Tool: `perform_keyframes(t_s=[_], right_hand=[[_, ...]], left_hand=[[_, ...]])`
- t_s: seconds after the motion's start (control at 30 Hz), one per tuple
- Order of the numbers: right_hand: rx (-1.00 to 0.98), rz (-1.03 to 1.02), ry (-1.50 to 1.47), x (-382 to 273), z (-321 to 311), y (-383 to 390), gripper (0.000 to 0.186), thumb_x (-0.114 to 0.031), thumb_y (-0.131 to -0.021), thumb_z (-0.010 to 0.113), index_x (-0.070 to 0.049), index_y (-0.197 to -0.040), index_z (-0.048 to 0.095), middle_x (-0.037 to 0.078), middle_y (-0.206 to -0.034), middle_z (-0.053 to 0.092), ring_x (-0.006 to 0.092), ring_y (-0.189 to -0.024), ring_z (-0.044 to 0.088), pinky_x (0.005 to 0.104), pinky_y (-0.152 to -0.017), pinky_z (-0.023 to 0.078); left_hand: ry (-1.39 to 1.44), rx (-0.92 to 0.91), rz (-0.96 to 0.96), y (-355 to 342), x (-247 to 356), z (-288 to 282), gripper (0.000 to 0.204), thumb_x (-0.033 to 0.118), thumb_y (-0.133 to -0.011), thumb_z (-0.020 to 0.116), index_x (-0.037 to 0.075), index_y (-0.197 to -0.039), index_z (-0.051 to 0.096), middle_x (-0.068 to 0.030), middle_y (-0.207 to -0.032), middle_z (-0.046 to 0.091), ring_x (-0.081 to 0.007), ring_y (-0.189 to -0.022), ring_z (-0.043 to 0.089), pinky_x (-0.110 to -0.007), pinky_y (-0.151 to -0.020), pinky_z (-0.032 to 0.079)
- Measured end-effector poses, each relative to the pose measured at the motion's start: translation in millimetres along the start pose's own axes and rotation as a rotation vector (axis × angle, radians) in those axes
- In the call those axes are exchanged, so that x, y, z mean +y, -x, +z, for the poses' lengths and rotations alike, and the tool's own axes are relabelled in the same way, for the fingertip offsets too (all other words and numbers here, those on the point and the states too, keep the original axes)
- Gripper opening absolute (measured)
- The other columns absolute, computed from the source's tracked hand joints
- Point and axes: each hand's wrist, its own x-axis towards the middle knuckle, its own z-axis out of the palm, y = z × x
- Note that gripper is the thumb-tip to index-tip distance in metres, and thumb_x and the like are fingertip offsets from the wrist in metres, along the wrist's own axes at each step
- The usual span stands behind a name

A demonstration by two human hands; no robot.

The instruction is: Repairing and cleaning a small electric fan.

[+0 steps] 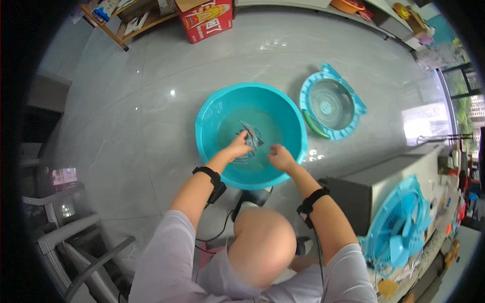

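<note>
A turquoise plastic basin with shallow water in it sits on the floor in front of me. My left hand is inside it, fingers closed on a crumpled grey-blue patterned cloth partly in the water. My right hand hangs over the basin's right side, just right of the cloth, with curled fingers; what they hold, if anything, is too small to make out. Both wrists wear black straps with devices.
A light-blue draining basket with a green handle lies right of the basin. A grey cabinet with turquoise plastic items stands at the right. Metal frames are at lower left. A red carton and shelves line the back.
</note>
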Motion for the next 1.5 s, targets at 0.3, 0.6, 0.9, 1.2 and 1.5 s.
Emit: perform_keyframes(t_s=[0.3,0.6,0.9,1.2,1.5], right_hand=[[0.098,0.081,-0.172,33.9,94.9,-117.7,0.057,-0.016,-0.082,0.063,0.003,-0.132,0.044,0.025,-0.123,0.057,0.0360,-0.114,0.056,0.0422,-0.092,0.047],[0.110,0.256,0.183,19.5,94.8,-136.6,0.034,-0.029,-0.083,0.059,0.002,-0.096,0.066,0.023,-0.102,0.066,0.0375,-0.097,0.064,0.0460,-0.082,0.052],[0.063,0.182,0.291,39.4,86.6,-153.1,0.020,-0.016,-0.080,0.065,-0.003,-0.095,0.070,0.020,-0.093,0.069,0.0370,-0.088,0.067,0.0445,-0.076,0.055],[0.254,0.306,0.068,55.1,76.9,-162.1,0.034,-0.024,-0.077,0.068,-0.005,-0.106,0.067,0.022,-0.105,0.066,0.0365,-0.103,0.062,0.0445,-0.087,0.051],[0.030,0.292,0.167,55.5,73.3,-154.5,0.030,-0.029,-0.083,0.062,-0.002,-0.092,0.071,0.024,-0.102,0.066,0.0403,-0.096,0.063,0.0455,-0.084,0.050]], left_hand=[[-0.016,0.300,-0.287,-73.8,-57.6,-7.6,0.053,0.023,-0.090,0.057,0.004,-0.138,0.044,-0.0160,-0.135,0.050,-0.0294,-0.121,0.049,-0.042,-0.101,0.038],[-0.068,0.359,-0.363,-94.5,-91.1,-24.4,0.060,0.046,-0.081,0.068,0.001,-0.120,0.056,-0.0137,-0.112,0.059,-0.0222,-0.092,0.060,-0.037,-0.082,0.046],[-0.318,0.382,-0.278,-102.8,-98.3,-7.0,0.073,0.041,-0.074,0.079,-0.005,-0.123,0.052,-0.0152,-0.108,0.061,-0.0191,-0.094,0.062,-0.035,-0.076,0.049],[-0.074,0.360,-0.413,-110.4,-95.1,-5.2,0.053,0.048,-0.084,0.067,-0.002,-0.100,0.062,-0.0060,-0.078,0.061,-0.0169,-0.068,0.058,-0.033,-0.058,0.046],[-0.008,0.500,-0.341,-122.5,-123.0,-5.3,0.044,0.039,-0.087,0.067,-0.004,-0.094,0.062,-0.0043,-0.066,0.055,-0.0169,-0.057,0.051,-0.039,-0.056,0.043]])
